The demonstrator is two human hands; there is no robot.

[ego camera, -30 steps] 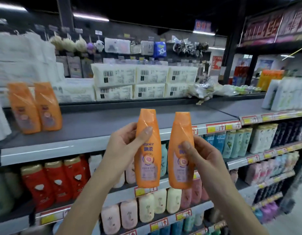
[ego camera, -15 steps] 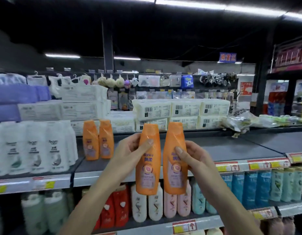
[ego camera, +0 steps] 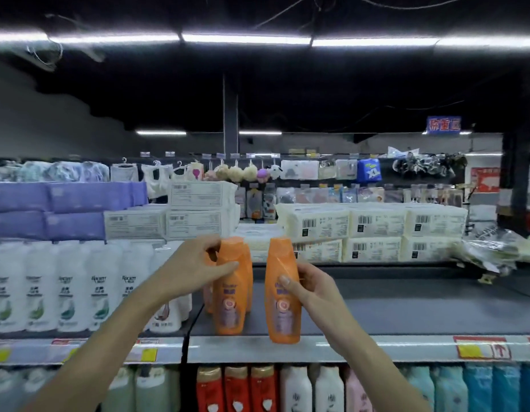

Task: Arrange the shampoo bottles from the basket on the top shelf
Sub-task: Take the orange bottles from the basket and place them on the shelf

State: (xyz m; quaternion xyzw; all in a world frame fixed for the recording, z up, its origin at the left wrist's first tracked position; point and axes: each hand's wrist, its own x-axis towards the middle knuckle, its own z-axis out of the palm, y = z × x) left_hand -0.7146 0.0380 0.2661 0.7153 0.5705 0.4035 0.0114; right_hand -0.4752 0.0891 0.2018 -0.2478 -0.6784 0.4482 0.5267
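Two orange shampoo bottles are in my hands at the top shelf (ego camera: 406,310). My left hand (ego camera: 195,266) grips the cap end of the left orange bottle (ego camera: 229,304), whose base is down on the shelf's front part. Right behind it stand two more orange bottles (ego camera: 248,281), mostly hidden. My right hand (ego camera: 310,288) holds the right orange bottle (ego camera: 283,319) around its middle, upright, its base at the shelf's front lip. The basket is out of view.
White shampoo bottles (ego camera: 67,286) fill the shelf section to the left. White barcoded packs (ego camera: 376,230) and crumpled plastic (ego camera: 492,251) lie along the back and right. The lower shelf holds red (ego camera: 237,388), white and blue bottles. Price tags (ego camera: 481,349) line the front rail.
Both hands carried the bottles forward and left to the two orange bottles standing on the shelf. The left bottle has come down onto the shelf surface; the view has tilted up.
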